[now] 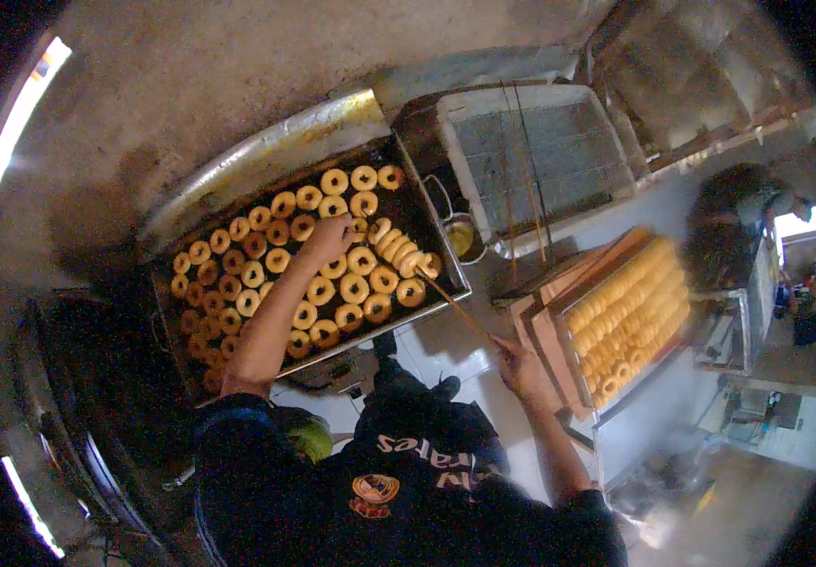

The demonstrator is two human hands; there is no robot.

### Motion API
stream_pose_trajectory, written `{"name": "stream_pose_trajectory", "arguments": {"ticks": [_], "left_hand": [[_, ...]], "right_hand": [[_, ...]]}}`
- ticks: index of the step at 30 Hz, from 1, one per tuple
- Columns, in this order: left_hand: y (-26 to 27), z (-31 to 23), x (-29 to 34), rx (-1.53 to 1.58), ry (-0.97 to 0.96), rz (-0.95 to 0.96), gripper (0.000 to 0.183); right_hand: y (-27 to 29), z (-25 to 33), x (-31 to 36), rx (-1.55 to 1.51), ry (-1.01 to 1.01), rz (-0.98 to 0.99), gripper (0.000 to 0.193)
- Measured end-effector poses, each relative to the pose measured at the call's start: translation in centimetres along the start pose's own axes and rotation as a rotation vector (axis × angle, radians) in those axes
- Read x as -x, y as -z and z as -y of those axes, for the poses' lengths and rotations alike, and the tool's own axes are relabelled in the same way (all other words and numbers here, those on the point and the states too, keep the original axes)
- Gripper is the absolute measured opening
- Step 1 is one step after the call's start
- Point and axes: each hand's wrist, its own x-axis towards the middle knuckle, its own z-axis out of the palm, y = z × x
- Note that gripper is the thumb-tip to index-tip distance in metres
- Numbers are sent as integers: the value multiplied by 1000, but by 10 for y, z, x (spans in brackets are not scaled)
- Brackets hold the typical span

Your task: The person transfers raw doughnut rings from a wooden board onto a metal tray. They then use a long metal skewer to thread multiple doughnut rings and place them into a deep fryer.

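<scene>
A wide metal fryer (266,156) holds rows of golden ring doughnuts (260,218), some browner at its left end. My right hand (519,367) is closed around the near end of a thin stick (460,310), out past the fryer's right edge. Several pale doughnuts (399,249) are threaded side by side on the stick's far part, over the right side of the fryer. My left hand (334,236) reaches over the fryer, fingers closed beside doughnuts near the threaded ones. What those fingers grip, if anything, is hidden.
A tray (573,364) packed with rows of doughnuts stands on the right, tilted in view. Behind it is a rectangular basin with a wire rack (540,142), two long thin rods (529,180) across it. A small pot (461,234) of yellowish liquid sits beside the fryer.
</scene>
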Motion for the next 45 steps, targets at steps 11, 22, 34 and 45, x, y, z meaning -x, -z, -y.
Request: {"name": "stream_pose_trajectory", "arguments": {"ticks": [11, 22, 34, 45], "left_hand": [[37, 56, -67, -93, 87, -125, 15], [32, 88, -117, -178, 367, -153, 24], [80, 25, 40, 81, 185, -222, 14], [7, 43, 67, -236, 476, -197, 20]], "right_hand": [[-57, -25, -55, -89, 105, -110, 48], [-37, 59, -105, 207, 6, -80, 40], [-21, -94, -77, -282, 245, 2, 35], [61, -66, -84, 508, 256, 109, 38]]}}
